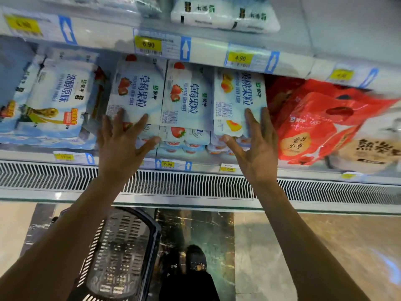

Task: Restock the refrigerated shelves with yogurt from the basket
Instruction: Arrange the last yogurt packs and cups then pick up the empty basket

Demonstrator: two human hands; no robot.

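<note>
Three white yogurt multipacks stand side by side on the refrigerated shelf (195,185): two strawberry packs (138,92) (186,94) and a peach pack (236,98). My left hand (121,144) lies spread against the front of the left strawberry pack, fingers apart. Pressed flat on the peach pack's lower right corner is my right hand (253,144), fingers also apart. Neither hand grips a pack. The dark plastic basket (121,253) sits on the floor below my left arm and looks empty.
Plain-flavour yogurt packs (54,98) fill the shelf to the left. Red and brown bagged products (321,122) sit to the right. White packs (223,14) rest on the upper shelf. A vent grille runs along the cooler's front edge. My shoes (188,266) stand by the basket.
</note>
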